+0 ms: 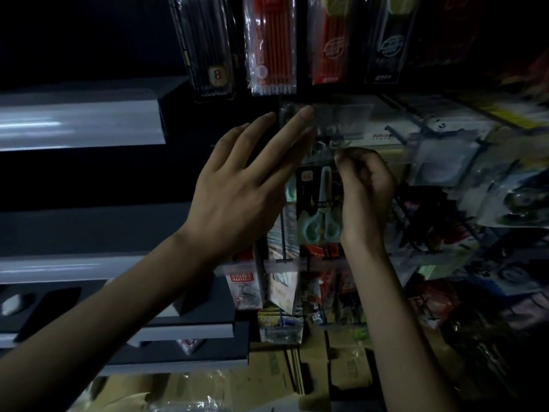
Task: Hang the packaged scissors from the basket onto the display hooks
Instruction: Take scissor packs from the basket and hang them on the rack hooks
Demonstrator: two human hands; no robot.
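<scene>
Head view: in the centre of the frame the packaged scissors [319, 209] sit upright against a crowded rack. The pack is a dark card under clear plastic, with pale teal handles at the bottom and blades pointing up. The right hand [367, 193] pinches the pack's top edge with curled fingers, just below a clear plastic tag [341, 117]. Any hook there is too blurred to make out. The left hand [237, 185] is spread wide with straight fingers, its fingertips at the tag's left edge; contact cannot be told.

Other packs crowd in at the right and below. Open dark room lies to the left, bounded by the square ends of smooth grey shelves [80, 120].

At upper centre hang a black pen pack [208, 55], its yellow label reading "8", and a red pen pack [270, 49], both in glossy film. Other print is unreadable. Brown cardboard boxes [297, 367] lie at lower centre.
</scene>
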